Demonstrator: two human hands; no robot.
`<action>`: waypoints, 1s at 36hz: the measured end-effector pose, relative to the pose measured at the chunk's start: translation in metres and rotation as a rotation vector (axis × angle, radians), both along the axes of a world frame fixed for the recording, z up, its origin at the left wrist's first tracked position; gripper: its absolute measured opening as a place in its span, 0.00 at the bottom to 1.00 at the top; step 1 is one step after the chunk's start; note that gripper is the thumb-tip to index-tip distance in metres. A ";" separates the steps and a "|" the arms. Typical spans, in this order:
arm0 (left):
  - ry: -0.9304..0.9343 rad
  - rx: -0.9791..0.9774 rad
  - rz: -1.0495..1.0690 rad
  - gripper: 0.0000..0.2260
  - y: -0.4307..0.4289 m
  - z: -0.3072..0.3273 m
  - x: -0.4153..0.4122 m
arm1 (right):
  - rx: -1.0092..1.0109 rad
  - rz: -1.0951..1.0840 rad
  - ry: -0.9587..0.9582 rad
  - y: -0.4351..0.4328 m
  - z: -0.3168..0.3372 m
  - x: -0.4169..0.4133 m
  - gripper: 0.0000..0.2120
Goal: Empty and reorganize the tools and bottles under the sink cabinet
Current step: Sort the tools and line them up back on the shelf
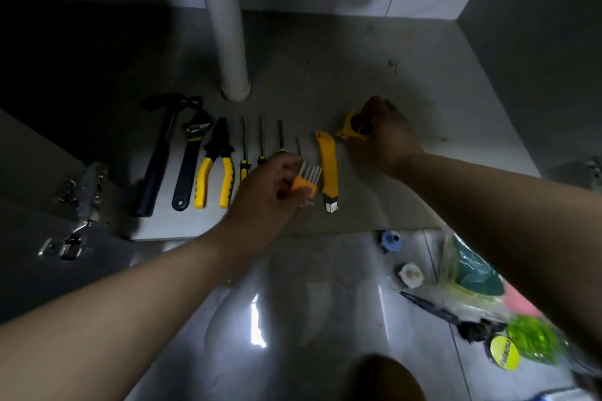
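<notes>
Pinching the light, rigid hex-key set by its holder, the left hand grips well; the right hand clasps, seemingly, a tape measure.

grey cabinet base dim | white pipe upright | glossy floor tiles reflecting light

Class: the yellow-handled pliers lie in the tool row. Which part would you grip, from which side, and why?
Wrap your fingers round both yellow handles of the pliers, coming down from above at the near end. They lie flat, dark nose pointing away, handles splayed toward the camera, and the wrench lies close on their left, so a sideways approach looks cramped.
</notes>
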State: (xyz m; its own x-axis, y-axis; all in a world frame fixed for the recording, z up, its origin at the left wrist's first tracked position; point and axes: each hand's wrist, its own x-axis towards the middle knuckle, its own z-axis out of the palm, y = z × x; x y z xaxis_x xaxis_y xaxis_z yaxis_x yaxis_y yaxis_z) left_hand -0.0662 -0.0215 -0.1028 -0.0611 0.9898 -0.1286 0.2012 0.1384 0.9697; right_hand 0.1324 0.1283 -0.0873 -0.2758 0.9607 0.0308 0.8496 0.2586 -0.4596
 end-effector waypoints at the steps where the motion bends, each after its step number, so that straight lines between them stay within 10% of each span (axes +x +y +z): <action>1: -0.014 0.008 0.039 0.19 0.006 0.001 -0.003 | 0.000 -0.012 -0.022 0.005 -0.001 -0.004 0.19; 12: -0.205 -0.042 0.206 0.17 0.033 0.008 -0.023 | -0.007 -0.176 -0.153 0.018 -0.010 -0.018 0.13; 16: -0.201 -0.079 0.198 0.11 0.033 0.013 -0.030 | 0.112 -0.175 0.226 -0.010 -0.002 -0.041 0.08; 20: -0.282 -0.119 0.226 0.10 0.032 0.018 -0.033 | -0.389 0.040 0.515 -0.044 0.017 -0.066 0.10; 36: 0.077 0.050 0.397 0.08 0.036 0.022 -0.047 | -0.388 -0.274 0.321 0.038 0.023 -0.073 0.07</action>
State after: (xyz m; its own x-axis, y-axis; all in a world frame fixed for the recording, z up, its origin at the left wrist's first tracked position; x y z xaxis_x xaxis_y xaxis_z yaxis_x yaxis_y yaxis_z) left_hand -0.1130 0.0142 -0.0806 -0.4471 0.8924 -0.0608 0.2138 0.1727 0.9615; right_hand 0.0596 0.1666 -0.0643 -0.0505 0.9536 -0.2968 0.6639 -0.1899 -0.7233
